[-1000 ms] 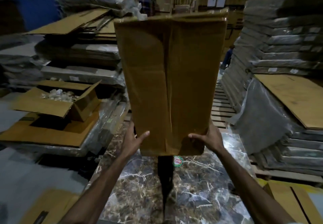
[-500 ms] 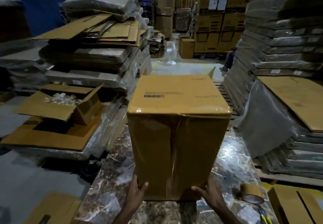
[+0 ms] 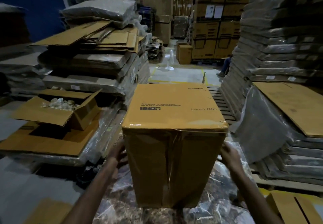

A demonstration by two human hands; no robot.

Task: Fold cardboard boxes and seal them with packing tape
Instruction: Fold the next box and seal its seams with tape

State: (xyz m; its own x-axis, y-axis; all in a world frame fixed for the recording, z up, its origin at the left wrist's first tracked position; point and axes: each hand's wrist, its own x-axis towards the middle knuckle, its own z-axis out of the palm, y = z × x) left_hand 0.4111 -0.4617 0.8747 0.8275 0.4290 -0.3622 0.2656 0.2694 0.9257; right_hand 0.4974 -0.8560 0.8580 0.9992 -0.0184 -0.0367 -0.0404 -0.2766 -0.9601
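A tall brown cardboard box (image 3: 174, 136) printed "CEILING FAN" stands on the marble-patterned table (image 3: 118, 209) right in front of me. Clear packing tape runs down the seam of its near face and along its top edge. My left hand (image 3: 117, 155) lies against the box's left side, blurred, its fingers partly hidden behind the box edge. My right hand (image 3: 229, 154) is at the box's right side with fingers loosely bent; whether it touches the box I cannot tell. No tape roll shows in this view.
An open carton (image 3: 57, 110) of small pale items sits on flattened cardboard at left. Wrapped stacks of flat cartons (image 3: 97, 52) rise left and at right (image 3: 279, 52). A wooden pallet (image 3: 222, 105) lies behind the box. A white fan (image 3: 168, 61) stands in the aisle.
The box was held up in the air, then came down onto the table. My hands slid from its lower front corners up along its two sides.
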